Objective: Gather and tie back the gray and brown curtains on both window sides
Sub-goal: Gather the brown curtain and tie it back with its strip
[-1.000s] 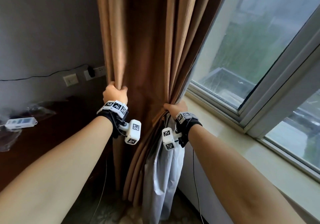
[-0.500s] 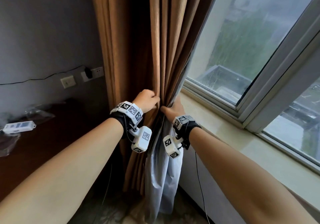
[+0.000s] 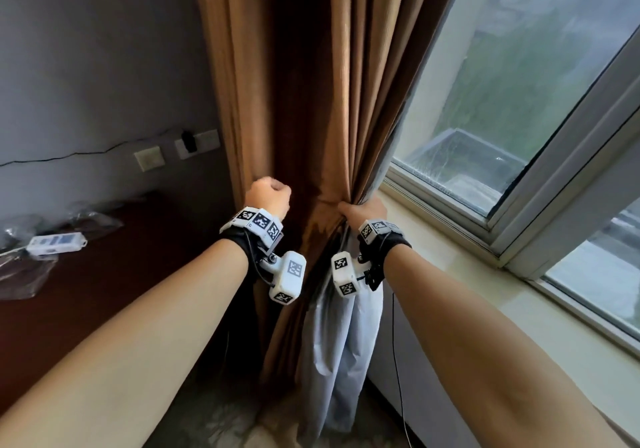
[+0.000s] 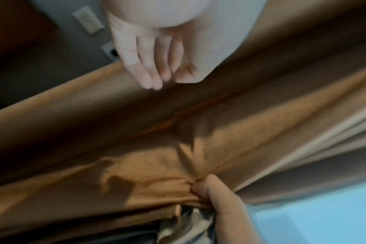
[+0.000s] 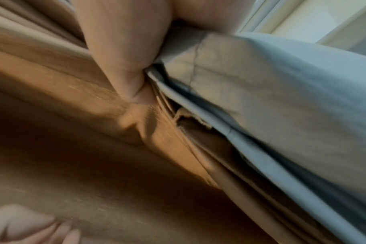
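The brown curtain hangs bunched beside the window, the gray curtain behind it. The right hand clutches both gathered curtains. The left hand hovers near the brown folds, fingers loosely curled, holding nothing.

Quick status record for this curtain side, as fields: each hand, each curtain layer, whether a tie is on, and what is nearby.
left hand: off the fabric, fingers loosely curled, holds nothing
right hand: grips the gathered folds at the window edge
brown curtain: partly bunched at the right hand; left folds hang loose
gray curtain: hangs below the right hand, behind the brown layer
tie-back: none visible
nearby: window sill, wall sockets, white device on dark table
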